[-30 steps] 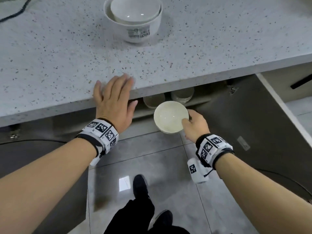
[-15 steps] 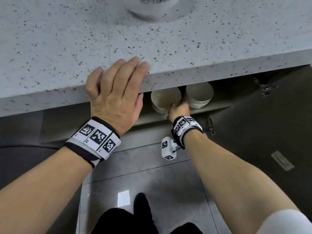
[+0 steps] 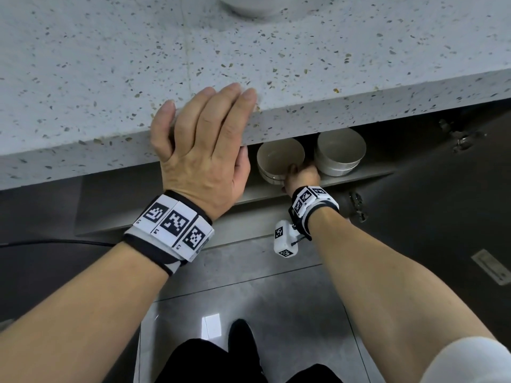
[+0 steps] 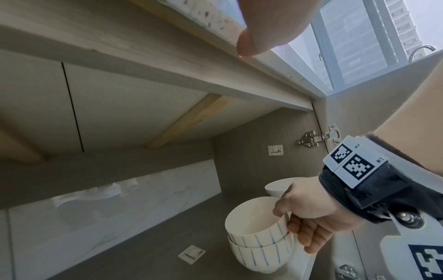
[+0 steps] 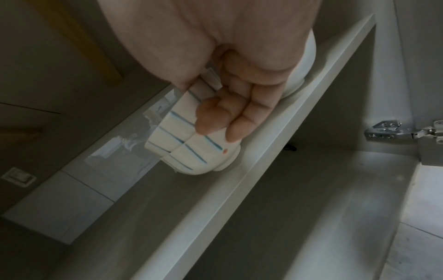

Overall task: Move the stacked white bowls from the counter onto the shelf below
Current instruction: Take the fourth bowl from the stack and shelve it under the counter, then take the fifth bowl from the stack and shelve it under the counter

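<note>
Pinching the top bowl (image 4: 257, 223) with my right hand (image 4: 311, 214), I'd seat it squarely, then let go (left hand (image 3: 204, 153) flat, bracing on the counter (image 3: 110, 78)).

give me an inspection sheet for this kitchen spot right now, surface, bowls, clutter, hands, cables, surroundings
Surface: speckled counter; grey shelf below it.
Job's things: striped bowl nested on another bowl, on the shelf; second bowl stack to its right; one bowl on the counter.
Clutter: nothing seen.
Hands: right hand grips the top striped bowl's rim; left hand rests flat on the counter edge.
Cables: black cable at left.
Surroundings: cabinet hinge, tiled floor.
</note>
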